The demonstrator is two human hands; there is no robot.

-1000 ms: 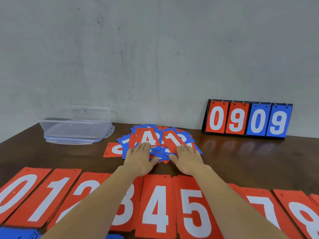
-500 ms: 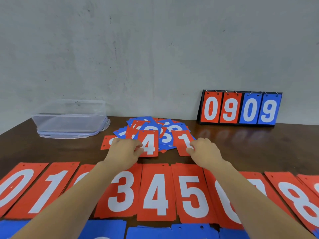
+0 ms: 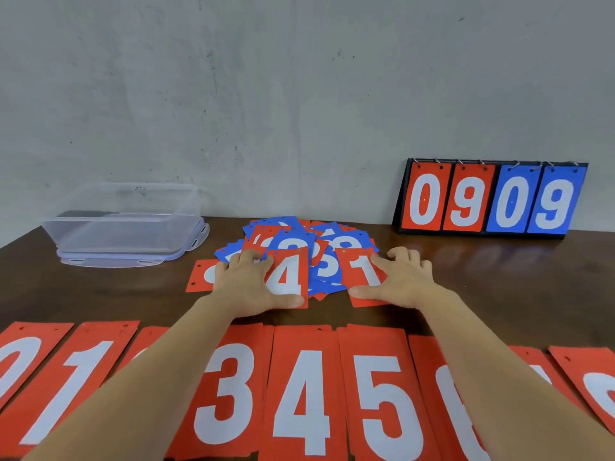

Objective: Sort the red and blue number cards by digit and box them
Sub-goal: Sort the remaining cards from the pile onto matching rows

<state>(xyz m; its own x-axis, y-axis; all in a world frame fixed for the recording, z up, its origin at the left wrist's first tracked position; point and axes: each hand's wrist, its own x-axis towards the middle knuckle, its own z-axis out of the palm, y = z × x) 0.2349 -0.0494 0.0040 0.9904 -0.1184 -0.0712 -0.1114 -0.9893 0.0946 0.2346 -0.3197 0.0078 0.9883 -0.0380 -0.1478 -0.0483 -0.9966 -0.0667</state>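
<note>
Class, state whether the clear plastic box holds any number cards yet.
Empty of cards: no red or blue shows through the clear plastic box; the loose pile lies beside it on the table.

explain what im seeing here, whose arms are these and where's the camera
No machine: a person works with bare hands, filmed by one camera on their head looking forward and down. On the dark table lies a loose pile of red and blue number cards; nearer the camera, a sorted row of red cards. The left hand grips a red 4 card, the right hand a red 1 card, both at the pile's edge. A clear box sits back left, a scoreboard reading 0909 back right.
</note>
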